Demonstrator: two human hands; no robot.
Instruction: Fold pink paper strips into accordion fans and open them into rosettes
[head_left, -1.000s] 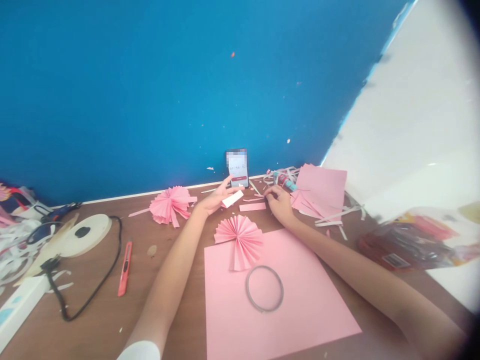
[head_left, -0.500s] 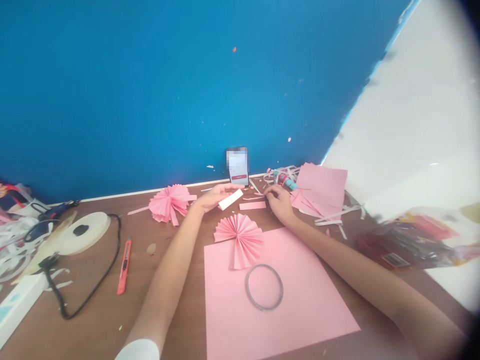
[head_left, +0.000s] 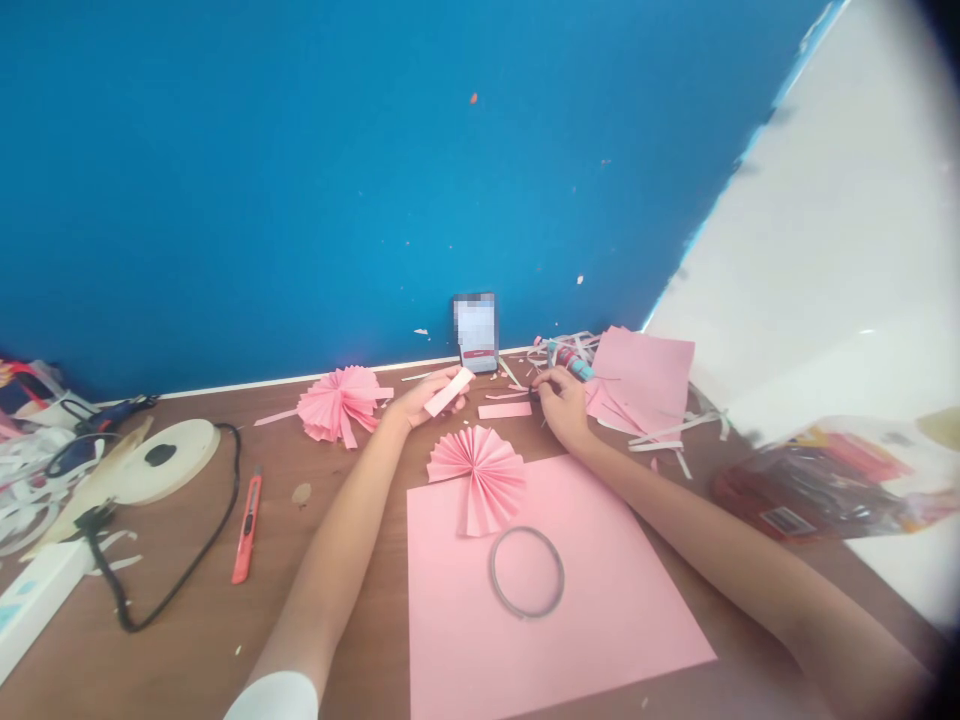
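Note:
My left hand is closed on a pale pink folded paper strip, which tilts up to the right. Beyond the far edge of the pink sheet, my right hand has its fingers curled together at the table; a small dark thing shows at the fingertips, too hidden to name. Left of that hand lies a flat pink paper strip. Closer to me, a pleated pink paper fan overlaps the large pink paper sheet. A thin grey ring rests on that sheet.
A pleated pink rosette and a red box cutter lie to the left. Further left are a tape roll, a black cable and a white power strip. A phone leans on the wall; pink paper pieces lie right.
My left hand has turned the folded strip up and slightly left, and its fingers have curled round it. My right hand has barely shifted.

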